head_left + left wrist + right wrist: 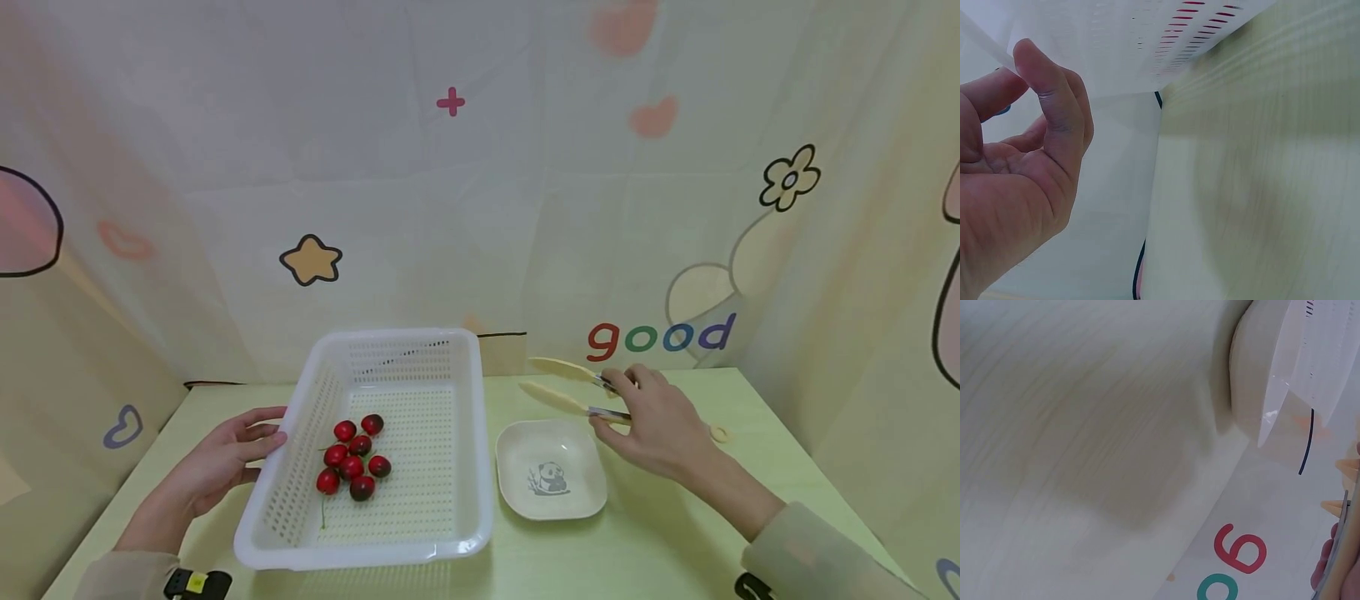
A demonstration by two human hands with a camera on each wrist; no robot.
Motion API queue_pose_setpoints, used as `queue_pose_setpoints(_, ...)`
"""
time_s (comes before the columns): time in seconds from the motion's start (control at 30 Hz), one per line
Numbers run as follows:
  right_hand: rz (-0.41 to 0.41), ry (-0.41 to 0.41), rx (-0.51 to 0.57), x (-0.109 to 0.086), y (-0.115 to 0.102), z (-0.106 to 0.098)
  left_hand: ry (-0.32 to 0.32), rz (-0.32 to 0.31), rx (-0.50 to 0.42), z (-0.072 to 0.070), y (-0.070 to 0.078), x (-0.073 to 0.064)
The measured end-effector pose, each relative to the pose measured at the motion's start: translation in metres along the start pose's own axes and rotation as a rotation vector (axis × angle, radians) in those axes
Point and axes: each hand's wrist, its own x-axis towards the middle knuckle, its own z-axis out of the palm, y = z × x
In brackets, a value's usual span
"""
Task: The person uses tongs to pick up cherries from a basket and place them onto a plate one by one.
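Note:
Several dark red cherries [351, 468] lie in the left half of a white plastic basket [420, 546]. My left hand [228, 454] pinches the basket's left rim between thumb and fingers, which the left wrist view shows from below. Over the table on the right, my right hand [660, 421] holds a pair of cream tongs [558, 398] with metal arms. The tongs' tips are apart, with nothing between them, and point left above the back of a square white dish [525, 498]. A grey panda is printed inside that dish. Only a sliver of the right hand shows in the right wrist view.
The dish stands just right of the basket on a pale green-yellow table [675, 550]. A printed curtain [480, 217] hangs behind the table's back edge and along both sides.

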Motion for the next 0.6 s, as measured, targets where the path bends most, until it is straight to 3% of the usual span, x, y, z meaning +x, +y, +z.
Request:
queue_pose_setpoints(0.3,0.006,-0.024,-0.004,0.011,-0.012,-0.002,-0.009,0.006,-0.025,0.0,-0.001,0.001)
queue_pose_setpoints(0.6,-0.058,-0.007,0.011,0.022,-0.021,-0.002,-0.013,0.004,-0.041,0.001,0.002,-0.001)
